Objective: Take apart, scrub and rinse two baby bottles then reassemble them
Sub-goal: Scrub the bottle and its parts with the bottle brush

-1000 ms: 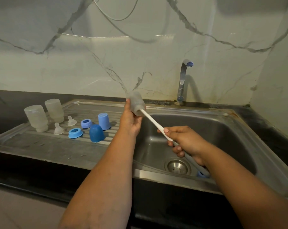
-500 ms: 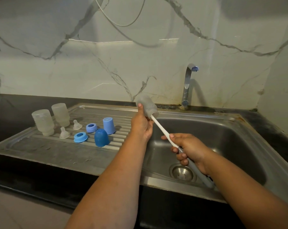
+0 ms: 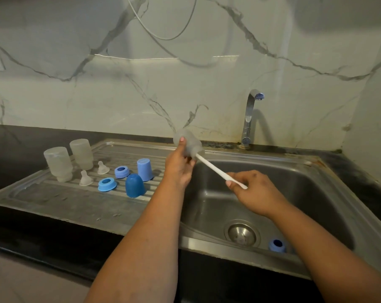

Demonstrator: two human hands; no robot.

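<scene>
Nearest the camera, a blue ring lies on the floor of the sink, just right of the drain and close to the near wall. Above the basin, the right hand pinches the white brush handle near its lower end, fingers curled round it. The handle runs up and to the left, away from the camera, into the mouth of a frosted bottle which the left hand grips from below, thumb pressed on its side. So the bottle lies up, left and farther off from the right hand's fingers, its long axis in line with the handle; the scrubbing stroke would likely run along that slanted line. The bottle hovers over the sink's far left corner, with open room below and to the right, and the tap well apart to the right.

Farther left on the ribbed drainboard stand two inverted bottles, two clear teats, two blue collars and two blue caps, all apart from the hands.
</scene>
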